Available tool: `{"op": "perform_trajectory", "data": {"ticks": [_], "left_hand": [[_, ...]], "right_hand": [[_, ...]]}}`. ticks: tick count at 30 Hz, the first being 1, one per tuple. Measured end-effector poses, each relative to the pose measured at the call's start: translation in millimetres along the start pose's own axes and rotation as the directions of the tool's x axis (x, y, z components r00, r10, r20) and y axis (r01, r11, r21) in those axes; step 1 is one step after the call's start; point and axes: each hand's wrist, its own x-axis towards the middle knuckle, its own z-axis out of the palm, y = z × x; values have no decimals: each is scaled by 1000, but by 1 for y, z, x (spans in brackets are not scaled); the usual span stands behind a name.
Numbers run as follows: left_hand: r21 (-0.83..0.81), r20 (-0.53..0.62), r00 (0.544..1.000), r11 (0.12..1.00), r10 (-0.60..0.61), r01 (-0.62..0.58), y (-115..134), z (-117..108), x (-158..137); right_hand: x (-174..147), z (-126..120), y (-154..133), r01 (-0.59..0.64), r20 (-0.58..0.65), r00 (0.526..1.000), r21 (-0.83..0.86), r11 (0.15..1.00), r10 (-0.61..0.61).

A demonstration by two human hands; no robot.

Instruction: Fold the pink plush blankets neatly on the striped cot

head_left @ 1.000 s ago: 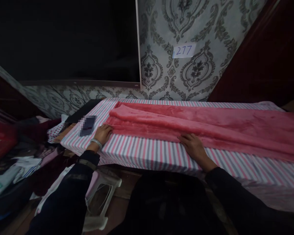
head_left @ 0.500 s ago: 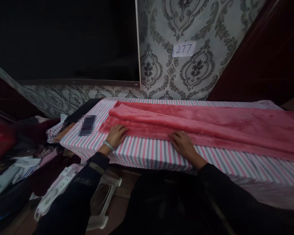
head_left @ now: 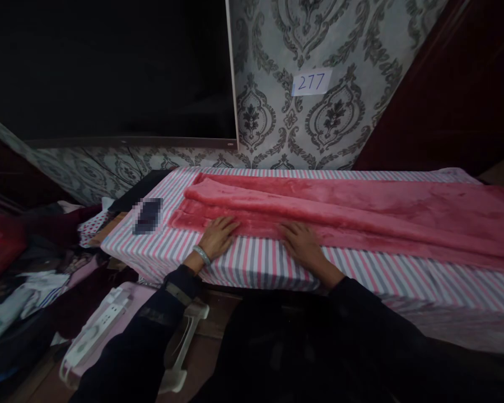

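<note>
A red plush blanket [head_left: 340, 204] lies lengthwise across a table with a pink, grey and white striped cloth [head_left: 260, 263]. One long fold runs along the blanket. My left hand [head_left: 216, 238] rests palm down on its near edge, towards the left end, with the fingers spread. A little to the right, my right hand [head_left: 302, 243] lies flat on the same edge, its fingers stretched out and slightly blurred. Neither hand grasps the fabric. On my left wrist is a bracelet [head_left: 202, 255].
A blurred-out dark rectangular object [head_left: 148, 216] lies on the cloth left of the blanket. Behind stand a large dark screen [head_left: 109, 67] and a patterned wall with a paper [head_left: 311, 83] marked 277. A power strip [head_left: 96, 330] and piled clothes [head_left: 37, 291] are at lower left.
My left hand has slid right along the blanket's near edge, and my right hand has shifted slightly left, so they are closer together. The blanket's fold looks the same.
</note>
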Motion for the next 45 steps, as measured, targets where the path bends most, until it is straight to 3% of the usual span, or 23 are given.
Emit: {"op": "perform_trajectory", "data": {"ticks": [4,7,11,14,17,22,28,30,32,35,38,40,45], "left_hand": [[-8,147,988,998,-54,56,32,18,7],[-13,173,981,995,-91,94,36,21,2],[55,145,956,966,-256,251,7,7,-14],[129,63,886,884,-460,449,-29,-5,-34],[114,-50,809,802,-585,587,-63,-13,-55],[25,-207,759,772,-617,635,-93,-16,-69],[56,-239,701,711,-672,701,-89,-22,-67],[59,-281,705,721,-652,690,-85,-23,-64],[82,-311,746,766,-589,638,-80,-22,-60],[130,-181,829,823,-528,553,-73,-15,-58],[139,-28,838,828,-544,543,-76,-12,-59],[118,-32,837,830,-545,545,-84,-17,-54],[-8,-132,868,877,-478,481,-115,-45,7]], "right_hand": [[2,8,-18,39,201,979,-35,999,-31],[-4,13,-18,55,237,970,-34,998,-46],[-24,11,3,32,178,984,-67,997,-20],[-49,7,30,-45,92,994,-146,988,59],[-79,3,62,-94,11,995,-199,976,98],[-119,-3,100,-180,-44,984,-230,956,175],[-129,-8,103,-269,-73,963,-226,936,259],[-118,-12,92,-306,-96,952,-239,922,291],[-104,-14,78,-311,-121,950,-243,919,289],[-85,-12,61,-245,-98,969,-227,942,228],[-82,0,56,-189,-45,982,-205,960,184],[-86,9,59,-177,-37,984,-190,966,173],[-96,19,65,-180,-77,983,-167,969,169]]}}
